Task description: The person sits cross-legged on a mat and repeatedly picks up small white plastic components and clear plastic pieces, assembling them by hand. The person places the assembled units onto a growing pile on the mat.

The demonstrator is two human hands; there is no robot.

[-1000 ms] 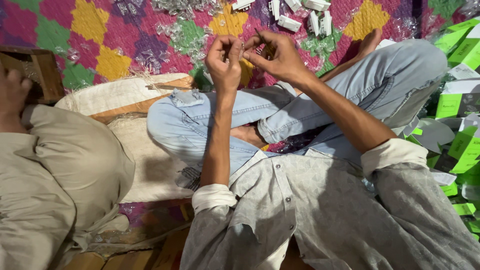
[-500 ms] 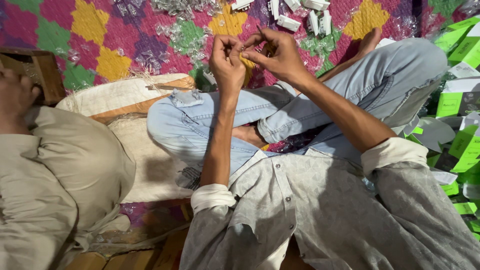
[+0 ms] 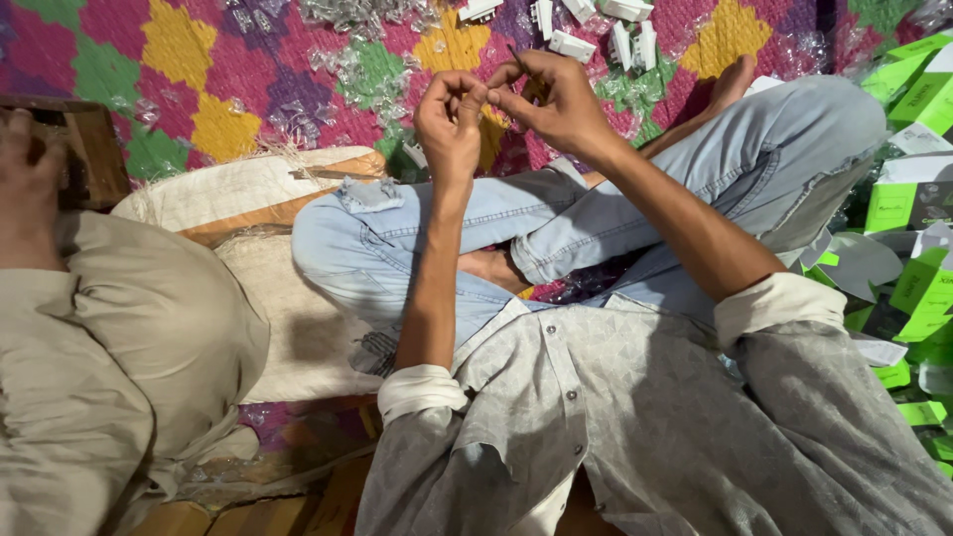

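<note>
Thin dark strip (image 3: 518,62), small, slanted, top end poking up past fingertips; held above crossed legs, mostly hidden, kind can't be told.

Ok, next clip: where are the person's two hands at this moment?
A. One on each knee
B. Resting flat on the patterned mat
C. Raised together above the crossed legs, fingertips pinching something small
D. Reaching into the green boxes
C: the left hand and right hand meet fingertip to fingertip over the jeans, pinching a small thin item too tiny to identify, away from the green boxes.
</note>
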